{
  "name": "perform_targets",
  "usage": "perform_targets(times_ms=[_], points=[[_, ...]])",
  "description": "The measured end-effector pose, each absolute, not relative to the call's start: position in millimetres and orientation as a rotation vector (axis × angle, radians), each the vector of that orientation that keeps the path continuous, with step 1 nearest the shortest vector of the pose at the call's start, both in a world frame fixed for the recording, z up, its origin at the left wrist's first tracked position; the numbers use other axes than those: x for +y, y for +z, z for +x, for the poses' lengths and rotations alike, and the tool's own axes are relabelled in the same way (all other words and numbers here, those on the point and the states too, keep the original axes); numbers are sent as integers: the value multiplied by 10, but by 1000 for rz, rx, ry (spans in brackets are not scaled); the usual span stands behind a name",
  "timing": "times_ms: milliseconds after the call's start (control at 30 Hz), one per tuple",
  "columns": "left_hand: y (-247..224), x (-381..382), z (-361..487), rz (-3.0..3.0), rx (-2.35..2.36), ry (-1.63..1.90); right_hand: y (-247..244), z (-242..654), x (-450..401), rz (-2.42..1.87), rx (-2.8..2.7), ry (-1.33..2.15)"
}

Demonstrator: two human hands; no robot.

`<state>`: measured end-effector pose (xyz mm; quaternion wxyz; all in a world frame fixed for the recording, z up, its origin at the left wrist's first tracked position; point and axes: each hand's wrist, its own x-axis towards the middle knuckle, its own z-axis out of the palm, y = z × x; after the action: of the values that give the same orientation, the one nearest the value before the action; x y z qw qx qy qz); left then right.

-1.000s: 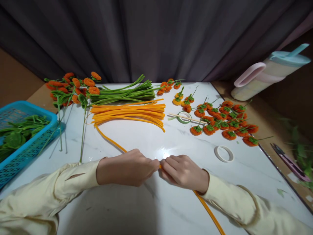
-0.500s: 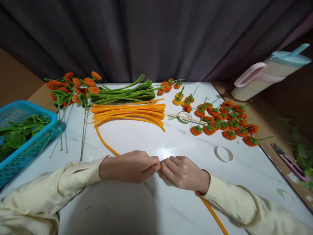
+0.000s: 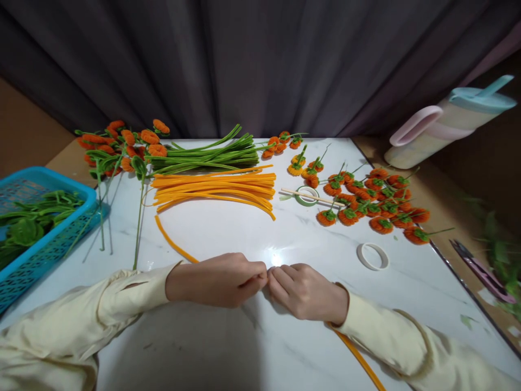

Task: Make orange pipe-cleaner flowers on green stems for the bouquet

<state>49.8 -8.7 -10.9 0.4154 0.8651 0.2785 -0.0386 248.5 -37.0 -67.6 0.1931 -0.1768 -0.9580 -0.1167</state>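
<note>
Both fists meet over the front middle of the white marbled table (image 3: 301,347). My left hand (image 3: 228,279) is closed on yellow-orange pipe cleaners (image 3: 175,244), whose ends come out behind the wrist toward the upper left. Closed as well, my right hand (image 3: 307,290) touches it at the fingertips; the other ends pass under the right wrist to the lower right. The gripped middle is hidden by the fingers. Beyond my hands lies a bundle of orange pipe cleaners (image 3: 215,190), with a green pipe cleaner bundle (image 3: 207,155) behind it.
Orange pipe-cleaner flowers (image 3: 380,224) cluster at the right, others (image 3: 148,136) at back left. A blue basket (image 3: 61,233) holds green leaves. A white tape ring (image 3: 372,256), a green tape roll (image 3: 306,196), pink-handled pliers (image 3: 484,271) and a tumbler (image 3: 431,130) stand or lie rightward.
Both hands stay together, shifted very slightly down. The left ends of the held pipe cleaners have moved a little away from the orange bundle.
</note>
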Motion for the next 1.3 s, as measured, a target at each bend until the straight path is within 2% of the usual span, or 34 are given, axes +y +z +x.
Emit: perform_targets(times_ms=[333,633,833,1300], points=[[-150,-65,464,2079,655,-63,-676,2480,-322,-547,-2614,-101],[-128,52,478,1536,782,-275,-628,2499,-292,-619,-2593,358],[-198,24,521,1321,732,-195,-613,2512,-293,-670,-2541,607],[-252,-61,458,1673,712,-65,-589,2504,-258,-674,-2427,1015]])
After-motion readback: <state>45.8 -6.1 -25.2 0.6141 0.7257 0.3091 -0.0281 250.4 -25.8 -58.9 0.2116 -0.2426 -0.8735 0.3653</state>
